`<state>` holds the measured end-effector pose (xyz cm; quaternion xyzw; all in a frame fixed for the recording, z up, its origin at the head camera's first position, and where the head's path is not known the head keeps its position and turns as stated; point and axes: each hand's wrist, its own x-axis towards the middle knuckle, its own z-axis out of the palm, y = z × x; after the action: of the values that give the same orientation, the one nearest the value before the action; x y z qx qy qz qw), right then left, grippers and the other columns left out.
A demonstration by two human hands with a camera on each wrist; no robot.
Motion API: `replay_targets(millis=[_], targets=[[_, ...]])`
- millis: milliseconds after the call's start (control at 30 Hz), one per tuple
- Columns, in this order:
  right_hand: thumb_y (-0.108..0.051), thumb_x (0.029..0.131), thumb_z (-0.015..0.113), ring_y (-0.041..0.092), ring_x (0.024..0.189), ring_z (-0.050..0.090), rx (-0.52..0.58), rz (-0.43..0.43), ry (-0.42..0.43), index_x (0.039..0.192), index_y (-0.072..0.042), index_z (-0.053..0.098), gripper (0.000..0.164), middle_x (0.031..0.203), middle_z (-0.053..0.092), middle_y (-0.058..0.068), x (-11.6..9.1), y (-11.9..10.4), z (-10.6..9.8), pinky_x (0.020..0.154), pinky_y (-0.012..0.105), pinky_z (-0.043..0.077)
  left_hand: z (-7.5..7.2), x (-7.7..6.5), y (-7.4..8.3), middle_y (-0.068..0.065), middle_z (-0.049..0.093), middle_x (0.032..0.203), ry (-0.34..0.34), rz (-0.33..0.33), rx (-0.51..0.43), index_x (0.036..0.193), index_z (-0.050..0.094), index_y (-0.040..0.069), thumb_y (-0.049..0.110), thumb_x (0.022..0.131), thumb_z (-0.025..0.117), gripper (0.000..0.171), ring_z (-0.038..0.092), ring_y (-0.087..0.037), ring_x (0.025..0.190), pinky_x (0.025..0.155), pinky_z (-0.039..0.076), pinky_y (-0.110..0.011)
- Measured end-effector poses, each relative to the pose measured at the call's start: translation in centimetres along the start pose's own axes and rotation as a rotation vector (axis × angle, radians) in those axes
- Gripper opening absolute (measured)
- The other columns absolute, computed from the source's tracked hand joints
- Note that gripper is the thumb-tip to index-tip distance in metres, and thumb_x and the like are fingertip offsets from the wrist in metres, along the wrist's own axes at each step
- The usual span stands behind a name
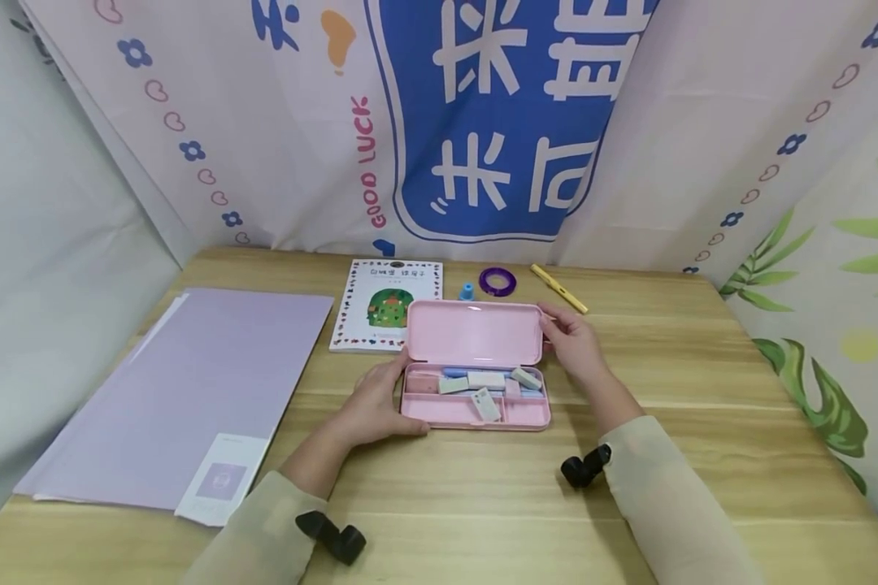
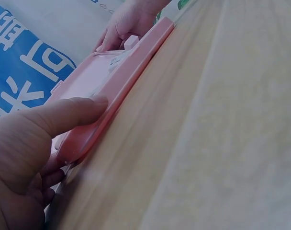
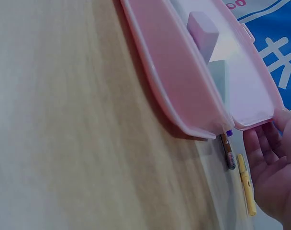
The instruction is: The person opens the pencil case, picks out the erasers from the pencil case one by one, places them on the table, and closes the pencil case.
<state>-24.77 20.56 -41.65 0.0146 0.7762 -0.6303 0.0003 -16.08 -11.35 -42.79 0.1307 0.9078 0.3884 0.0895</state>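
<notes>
A pink pencil case (image 1: 449, 406) lies on the table with its lid (image 1: 475, 335) raised. Several erasers, such as a white one (image 1: 486, 379) and a tilted one (image 1: 486, 405), sit inside with blue pens (image 1: 455, 372). My left hand (image 1: 375, 406) grips the case's left end, its thumb (image 2: 83, 112) along the front wall and the other fingers round the end. At the lid's right edge, my right hand (image 1: 580, 351) pinches the rim between thumb and fingers, as the right wrist view also shows.
Behind the case are a white booklet (image 1: 351, 313), a small blue bottle-shaped item (image 1: 467, 292), a purple ring (image 1: 497, 282) and a yellow pen (image 1: 559, 288). Large lilac sheets (image 1: 212, 374) with a white card (image 1: 223, 479) lie left. A printed curtain (image 1: 322, 162) hangs at the back.
</notes>
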Motion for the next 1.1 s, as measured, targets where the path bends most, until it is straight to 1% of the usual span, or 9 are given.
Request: replay_targets(millis=[167, 233, 300, 400, 500, 633, 800, 967, 1100], targets=[[-0.017, 0.098, 0.059, -0.001, 0.081, 0.056, -0.14, -0.063, 0.024, 0.139, -0.003, 0.053, 0.043, 0.102, 0.062, 0.003, -1.1, -0.4, -0.4, 0.075, 0.018, 0.055, 0.1, -0.1, -0.2, -0.015, 0.03, 0.16, -0.009, -0.024, -0.009, 0.158, 0.014, 0.009, 0.04, 0.063, 0.091, 0.126, 0.025, -0.039, 0.147, 0.121, 0.017, -0.058], [-0.018, 0.097, 0.061, 0.003, 0.083, 0.055, -0.235, -0.112, 0.038, 0.132, -0.002, 0.058, 0.039, 0.105, 0.063, 0.012, -2.1, -0.6, -0.6, 0.074, 0.017, 0.051, 0.1, -0.1, -0.2, -0.015, 0.029, 0.16, -0.011, -0.029, -0.015, 0.158, 0.014, 0.01, 0.041, 0.063, 0.091, 0.126, 0.024, -0.039, 0.147, 0.121, 0.016, -0.058], [-0.019, 0.094, 0.065, 0.007, 0.083, 0.054, -0.326, -0.144, 0.031, 0.122, -0.002, 0.065, 0.033, 0.104, 0.065, 0.015, -3.2, -0.6, -0.8, 0.071, 0.016, 0.048, 0.0, -0.1, -0.2, -0.015, 0.028, 0.16, -0.01, -0.024, -0.017, 0.158, 0.014, 0.009, 0.041, 0.063, 0.09, 0.126, 0.024, -0.039, 0.147, 0.121, 0.016, -0.059], [-0.019, 0.092, 0.069, 0.013, 0.082, 0.054, -0.447, -0.161, -0.051, 0.109, -0.003, 0.072, 0.024, 0.097, 0.067, 0.013, -4.8, -0.4, -0.8, 0.068, 0.019, 0.047, -0.1, -0.1, -0.1, -0.016, 0.028, 0.16, -0.01, -0.02, -0.013, 0.158, 0.014, 0.009, 0.041, 0.063, 0.09, 0.126, 0.024, -0.039, 0.147, 0.12, 0.016, -0.059], [-0.019, 0.089, 0.072, 0.016, 0.082, 0.056, -0.539, -0.173, -0.125, 0.103, -0.006, 0.074, 0.019, 0.096, 0.067, 0.009, -5.8, 0.0, -0.6, 0.07, 0.024, 0.048, -0.2, 0.0, 0.0, -0.016, 0.029, 0.16, -0.008, -0.019, -0.006, 0.158, 0.014, 0.008, 0.041, 0.063, 0.091, 0.126, 0.025, -0.039, 0.147, 0.12, 0.016, -0.059], [-0.019, 0.087, 0.074, 0.017, 0.084, 0.056, -0.626, -0.205, -0.146, 0.1, -0.007, 0.075, 0.018, 0.098, 0.066, 0.007, -6.3, 0.6, -0.5, 0.075, 0.029, 0.048, -0.2, 0.1, 0.0, -0.017, 0.031, 0.159, -0.009, -0.012, 0.004, 0.158, 0.014, 0.007, 0.041, 0.063, 0.091, 0.126, 0.026, -0.039, 0.146, 0.12, 0.017, -0.059], [-0.02, 0.087, 0.073, 0.016, 0.085, 0.055, -0.664, -0.215, -0.129, 0.1, -0.008, 0.076, 0.017, 0.098, 0.065, 0.005, -6.3, 1.1, -0.3, 0.076, 0.029, 0.046, -0.1, 0.1, -0.1, -0.016, 0.031, 0.159, -0.013, -0.012, 0.007, 0.158, 0.013, 0.008, 0.041, 0.063, 0.091, 0.127, 0.027, -0.037, 0.146, 0.121, 0.016, -0.058], [-0.019, 0.09, 0.07, 0.016, 0.083, 0.056, -0.563, -0.21, -0.061, 0.101, -0.007, 0.073, 0.017, 0.097, 0.067, 0.008, -6.8, 0.8, -0.6, 0.071, 0.023, 0.048, 0.0, 0.1, 0.0, -0.016, 0.03, 0.159, -0.018, -0.016, 0.003, 0.158, 0.013, 0.008, 0.042, 0.064, 0.09, 0.127, 0.026, -0.038, 0.146, 0.121, 0.015, -0.058], [-0.018, 0.093, 0.067, 0.01, 0.085, 0.061, -0.487, -0.188, 0.026, 0.104, -0.004, 0.07, 0.018, 0.1, 0.071, 0.013, -7.1, 0.7, -1.9, 0.074, 0.015, 0.05, 0.0, 0.1, 0.1, -0.017, 0.03, 0.159, -0.016, -0.009, 0.008, 0.158, 0.013, 0.007, 0.042, 0.063, 0.09, 0.127, 0.026, -0.039, 0.146, 0.12, 0.015, -0.059]])
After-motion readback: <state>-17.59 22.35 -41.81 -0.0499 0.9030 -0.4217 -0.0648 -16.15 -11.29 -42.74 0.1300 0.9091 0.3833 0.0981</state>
